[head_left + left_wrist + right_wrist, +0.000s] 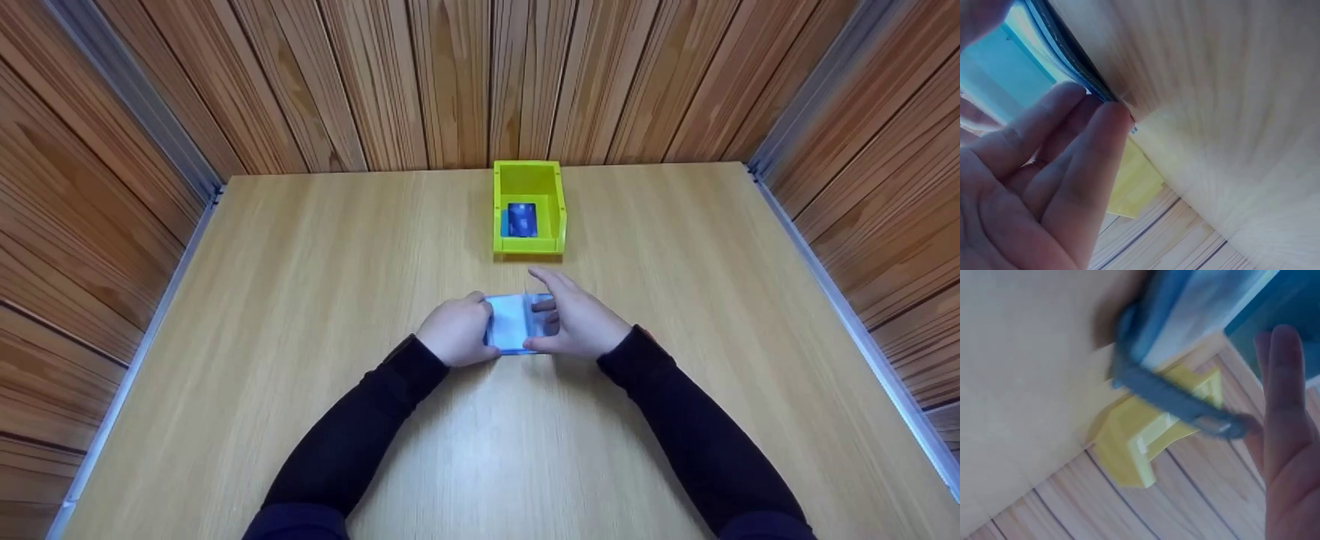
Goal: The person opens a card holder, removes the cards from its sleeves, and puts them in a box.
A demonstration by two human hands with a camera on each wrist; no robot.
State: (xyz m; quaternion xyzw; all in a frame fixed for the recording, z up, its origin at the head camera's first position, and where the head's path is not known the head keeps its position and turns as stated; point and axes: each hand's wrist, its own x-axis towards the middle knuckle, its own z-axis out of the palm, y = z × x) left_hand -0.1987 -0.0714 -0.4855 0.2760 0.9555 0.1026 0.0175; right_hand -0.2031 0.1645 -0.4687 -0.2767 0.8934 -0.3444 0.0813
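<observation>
A blue card holder (508, 324) with clear plastic sleeves lies spread between both hands, near the middle of the table. My left hand (459, 330) grips its left edge, thumb at the lower corner; in the left wrist view the fingers (1112, 121) pinch the dark cover edge. My right hand (579, 321) is at the right side, its index finger raised and its thumb by the lower edge. Some right fingers show through a clear sleeve. In the right wrist view, straight fingers (1286, 371) lie against a sleeve, and a blue strap (1168, 398) sticks out from the cover.
Beyond the hands, a yellow-green open-front bin (529, 245) stands by the back wooden wall. Inside it lie a dark blue card (523, 220) and a lighter blue piece (505, 223). Wood-plank walls with metal edging enclose the table (315, 247) at the back and sides.
</observation>
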